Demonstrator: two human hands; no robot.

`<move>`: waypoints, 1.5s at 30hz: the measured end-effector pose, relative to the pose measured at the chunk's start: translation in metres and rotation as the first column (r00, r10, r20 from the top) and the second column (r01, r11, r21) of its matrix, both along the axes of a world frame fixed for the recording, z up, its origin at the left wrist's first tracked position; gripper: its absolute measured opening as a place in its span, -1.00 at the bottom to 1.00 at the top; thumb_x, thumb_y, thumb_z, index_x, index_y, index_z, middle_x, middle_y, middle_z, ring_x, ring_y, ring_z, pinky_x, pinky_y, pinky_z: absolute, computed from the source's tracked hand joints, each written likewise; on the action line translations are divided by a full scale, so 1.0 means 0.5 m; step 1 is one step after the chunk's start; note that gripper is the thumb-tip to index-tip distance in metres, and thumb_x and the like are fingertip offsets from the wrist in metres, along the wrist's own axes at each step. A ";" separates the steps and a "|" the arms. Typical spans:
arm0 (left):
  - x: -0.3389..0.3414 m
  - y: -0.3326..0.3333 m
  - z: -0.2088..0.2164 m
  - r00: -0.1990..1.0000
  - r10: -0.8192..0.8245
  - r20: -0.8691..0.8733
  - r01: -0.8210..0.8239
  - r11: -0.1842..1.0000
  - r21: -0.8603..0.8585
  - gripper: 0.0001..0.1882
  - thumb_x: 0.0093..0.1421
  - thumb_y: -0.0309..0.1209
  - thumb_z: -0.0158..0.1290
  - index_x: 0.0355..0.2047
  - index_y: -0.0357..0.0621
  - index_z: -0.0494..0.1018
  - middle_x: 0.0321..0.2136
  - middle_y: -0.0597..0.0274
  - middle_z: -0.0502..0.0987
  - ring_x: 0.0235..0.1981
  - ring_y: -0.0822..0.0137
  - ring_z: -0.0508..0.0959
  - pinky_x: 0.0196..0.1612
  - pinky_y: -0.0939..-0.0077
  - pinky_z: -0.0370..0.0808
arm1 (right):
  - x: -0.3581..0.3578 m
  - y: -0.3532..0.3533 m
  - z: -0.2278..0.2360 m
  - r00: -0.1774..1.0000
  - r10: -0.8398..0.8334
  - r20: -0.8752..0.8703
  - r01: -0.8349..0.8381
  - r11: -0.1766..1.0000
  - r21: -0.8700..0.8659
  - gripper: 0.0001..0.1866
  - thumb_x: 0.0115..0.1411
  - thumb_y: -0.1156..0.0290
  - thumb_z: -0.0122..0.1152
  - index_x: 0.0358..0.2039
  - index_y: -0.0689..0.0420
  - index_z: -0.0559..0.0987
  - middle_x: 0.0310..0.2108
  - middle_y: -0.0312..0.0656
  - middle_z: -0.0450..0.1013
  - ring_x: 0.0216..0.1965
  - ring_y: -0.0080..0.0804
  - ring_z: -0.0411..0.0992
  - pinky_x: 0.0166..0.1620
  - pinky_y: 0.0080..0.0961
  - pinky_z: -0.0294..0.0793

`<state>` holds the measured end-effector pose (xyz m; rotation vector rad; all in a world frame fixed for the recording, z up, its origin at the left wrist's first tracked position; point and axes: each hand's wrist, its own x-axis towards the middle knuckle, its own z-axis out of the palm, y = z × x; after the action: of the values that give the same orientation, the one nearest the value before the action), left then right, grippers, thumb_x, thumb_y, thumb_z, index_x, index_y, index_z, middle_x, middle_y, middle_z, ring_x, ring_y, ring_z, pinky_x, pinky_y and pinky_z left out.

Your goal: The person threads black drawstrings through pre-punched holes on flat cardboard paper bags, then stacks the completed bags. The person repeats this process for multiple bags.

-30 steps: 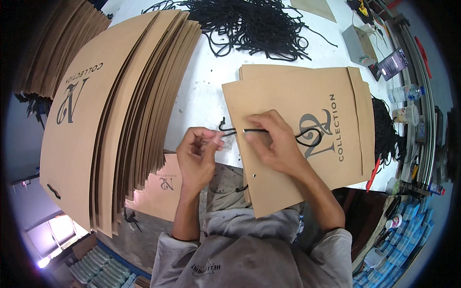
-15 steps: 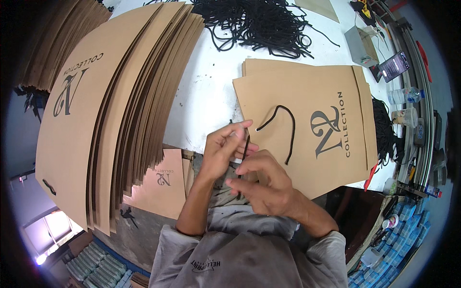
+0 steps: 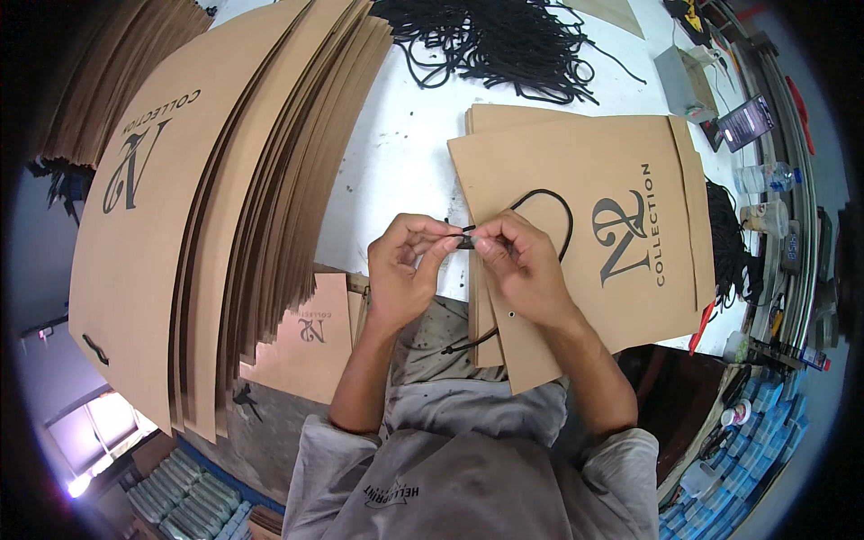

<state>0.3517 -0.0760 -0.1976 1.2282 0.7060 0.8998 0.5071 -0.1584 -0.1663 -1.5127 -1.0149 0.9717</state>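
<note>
My left hand (image 3: 402, 270) and my right hand (image 3: 524, 265) meet at the left edge of a brown paper bag (image 3: 549, 346). Both pinch a thin black cord (image 3: 571, 225) between thumb and forefinger, with a short end poking out. Fingers hide how the cord is looped there. From my right hand the cord arches over the bag's printed face. Below, another black cord piece (image 3: 472, 344) sticks out past the bag's near edge, its tip thickened like a knot. One small punched hole shows beside my right wrist.
Tall rows of brown bags (image 3: 243, 180) stand on the left. A heap of black cords (image 3: 504, 45) lies at the back of the white table (image 3: 396, 144). To the right are a phone (image 3: 745, 123), a plastic bottle (image 3: 765, 177) and a cup (image 3: 765, 219).
My right hand has moved up and away from me, so both hands now pinch the cord together. The cord's arch has shifted, and a knotted-looking end now shows below the bag's edge.
</note>
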 end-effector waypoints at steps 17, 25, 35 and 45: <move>-0.051 -0.069 0.075 0.997 -0.033 0.071 0.027 0.996 0.086 -0.90 0.41 -0.55 0.06 -0.22 -0.38 0.50 -0.17 -0.07 0.63 -0.26 0.37 0.63 -0.09 0.47 0.62 | -0.010 0.022 -0.002 0.734 -0.030 0.678 -0.110 0.980 0.163 -0.83 0.11 0.59 0.33 -0.27 0.36 0.64 -0.27 -0.03 0.48 -0.22 -0.05 0.52 -0.17 -0.26 0.55; -0.048 -0.072 0.025 0.925 0.237 -0.298 -0.166 0.956 0.243 -0.48 0.21 -0.53 0.29 0.14 -0.24 0.36 -0.35 0.24 0.58 -0.45 0.48 0.53 -0.34 0.62 0.50 | 0.041 -0.114 0.110 0.728 -0.176 0.663 0.479 0.822 -0.308 -0.72 0.20 0.35 0.40 -0.32 0.31 0.54 -0.30 0.06 0.48 -0.31 -0.04 0.49 -0.22 -0.17 0.46; 0.017 -0.172 0.020 0.978 -0.021 -0.206 -0.011 0.988 -0.156 -0.41 0.23 -0.60 0.27 0.22 -0.32 0.28 -0.37 0.25 0.61 -0.44 0.62 0.57 -0.42 0.73 0.47 | 0.019 -0.186 0.021 0.918 -0.359 -0.166 0.338 0.930 -0.144 -0.91 0.37 0.59 0.18 -0.15 0.31 0.50 -0.33 -0.10 0.53 -0.39 -0.42 0.51 -0.30 -0.49 0.49; -0.027 -0.134 0.009 0.931 -0.331 0.154 0.364 0.870 -0.332 -0.50 0.37 -0.69 -0.03 0.30 -0.39 0.19 -0.03 0.01 0.57 0.01 0.29 0.62 0.03 0.40 0.60 | -0.018 -0.200 -0.017 0.968 -0.245 -0.060 0.251 0.959 0.136 -0.89 0.18 0.72 0.34 -0.28 0.31 0.63 -0.28 -0.15 0.59 -0.43 -0.60 0.43 -0.34 -0.66 0.42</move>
<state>0.3385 -0.1428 -0.1932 0.9407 0.5215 0.4958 0.4979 -0.2583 -0.1750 -1.4533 -0.8232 0.7354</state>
